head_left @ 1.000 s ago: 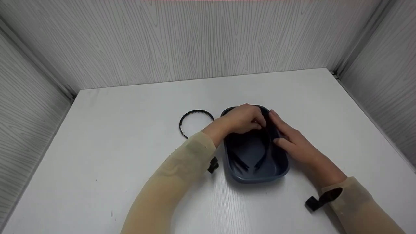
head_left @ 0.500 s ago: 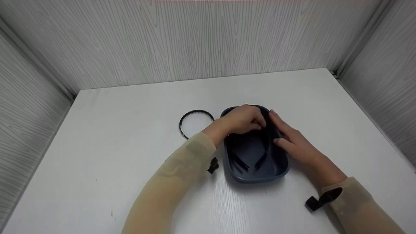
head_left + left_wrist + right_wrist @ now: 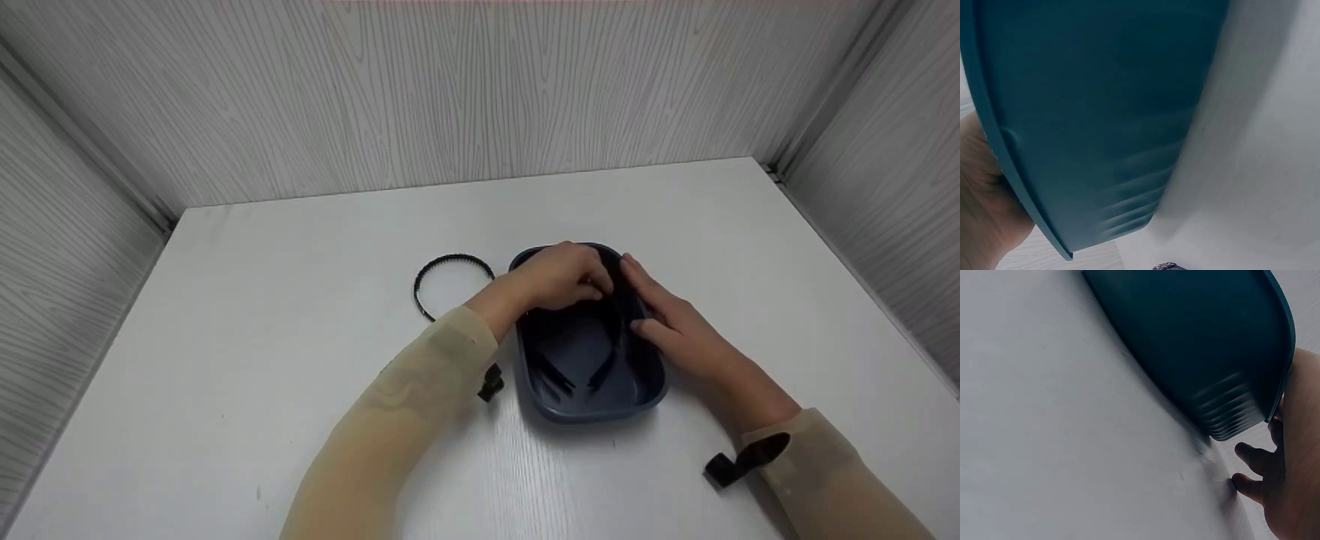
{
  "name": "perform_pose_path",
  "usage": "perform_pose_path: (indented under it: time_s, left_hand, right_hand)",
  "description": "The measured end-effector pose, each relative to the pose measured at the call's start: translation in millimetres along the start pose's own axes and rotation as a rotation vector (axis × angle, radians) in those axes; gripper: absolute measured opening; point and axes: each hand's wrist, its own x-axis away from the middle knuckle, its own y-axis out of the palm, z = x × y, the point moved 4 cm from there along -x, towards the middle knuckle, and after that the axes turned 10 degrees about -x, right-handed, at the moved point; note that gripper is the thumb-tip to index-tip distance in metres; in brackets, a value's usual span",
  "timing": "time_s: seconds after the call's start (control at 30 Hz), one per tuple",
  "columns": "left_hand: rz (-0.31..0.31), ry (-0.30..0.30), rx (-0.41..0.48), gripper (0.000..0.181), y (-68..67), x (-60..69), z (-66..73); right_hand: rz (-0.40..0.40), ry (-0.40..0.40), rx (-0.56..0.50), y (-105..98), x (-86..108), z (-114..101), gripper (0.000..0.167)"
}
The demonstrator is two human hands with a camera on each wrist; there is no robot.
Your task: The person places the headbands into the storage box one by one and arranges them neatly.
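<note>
A dark blue plastic basin (image 3: 585,411), teal in the wrist views, stands on the white table. Inside it lies a dark headband (image 3: 604,367) with its two ends towards the near wall. My left hand (image 3: 562,276) reaches over the left rim into the basin, and its curled fingers pinch the headband's far part, which they largely hide. At the right side, my right hand (image 3: 679,330) holds the basin, thumb over the rim and other fingers along the outer wall. In the right wrist view, several fingertips (image 3: 1252,455) show beyond the basin's wall.
Left of the basin a black toothed hair hoop (image 3: 417,289) lies flat, partly covered by my left forearm. Grey wood-grain panels (image 3: 450,90) bound the white table (image 3: 247,337) at the back and both sides. Black camera mounts (image 3: 724,471) sit at my wrists.
</note>
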Motion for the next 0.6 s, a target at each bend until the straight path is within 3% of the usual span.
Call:
perform_pose_path:
  time_s: [0.23, 0.6]
  left_hand:
    - [0.001, -0.003, 0.006, 0.024, -2.3, 3.3, -0.1]
    - [0.020, -0.054, 0.026, 0.026, -12.6, 13.9, -5.1]
  right_hand:
    - [0.001, 0.006, 0.007, 1, -0.2, 0, 0.075]
    - [0.010, 0.008, 0.020, 0, -1.5, 1, 0.077]
